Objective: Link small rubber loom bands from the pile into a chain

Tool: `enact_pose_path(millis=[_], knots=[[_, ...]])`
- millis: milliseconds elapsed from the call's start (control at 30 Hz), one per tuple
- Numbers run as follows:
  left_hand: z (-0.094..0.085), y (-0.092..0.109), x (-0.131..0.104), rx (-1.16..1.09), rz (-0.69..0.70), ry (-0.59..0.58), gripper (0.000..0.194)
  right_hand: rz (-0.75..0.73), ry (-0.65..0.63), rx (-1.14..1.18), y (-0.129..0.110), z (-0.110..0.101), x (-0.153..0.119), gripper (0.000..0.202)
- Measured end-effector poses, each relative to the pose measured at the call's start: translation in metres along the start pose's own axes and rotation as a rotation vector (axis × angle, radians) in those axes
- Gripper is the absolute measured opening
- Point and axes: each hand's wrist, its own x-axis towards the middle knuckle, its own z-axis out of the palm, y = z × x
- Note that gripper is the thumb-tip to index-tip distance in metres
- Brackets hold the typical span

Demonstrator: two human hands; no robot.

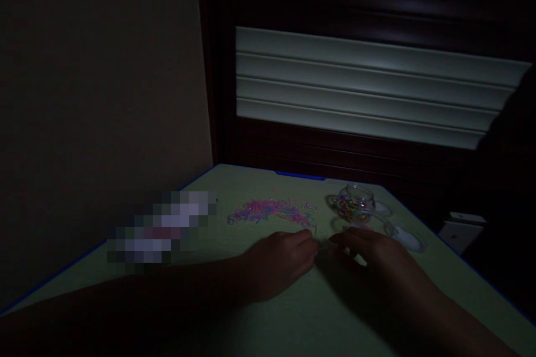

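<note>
A pile of small pink, purple and blue pieces lies spread in a curved band on the pale green table. Just in front of its right end is my left hand, its fingers curled together; what they hold, if anything, is too dark to make out. To its right, my right hand has thumb and fingertips close together near the table, and anything between them is too small to name. Behind my right hand stands a clear round jar with multicoloured small pieces inside. A second clear container is partly hidden by that hand.
The pale green table has a blue edge. A blurred, pixelated object lies at its left. Whitish oval shapes are at the right. Beyond the right edge is a white box. A wall and a dark panel with light slats stand behind.
</note>
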Motion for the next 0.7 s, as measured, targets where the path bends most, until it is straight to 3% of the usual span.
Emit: enact_pose_path(millis=[267, 700], knots=[[0.0021, -0.0002, -0.0011, 0.059, 0.039, -0.008, 0.018, -0.041, 0.009, -0.005, 0.0034, 0.0019, 0.0005, 0.028], [0.0012, -0.0004, -0.0009, 0.021, 0.026, 0.016, 0.017, -0.032, -0.002, -0.050, 0.0016, 0.0027, -0.0007, 0.020]])
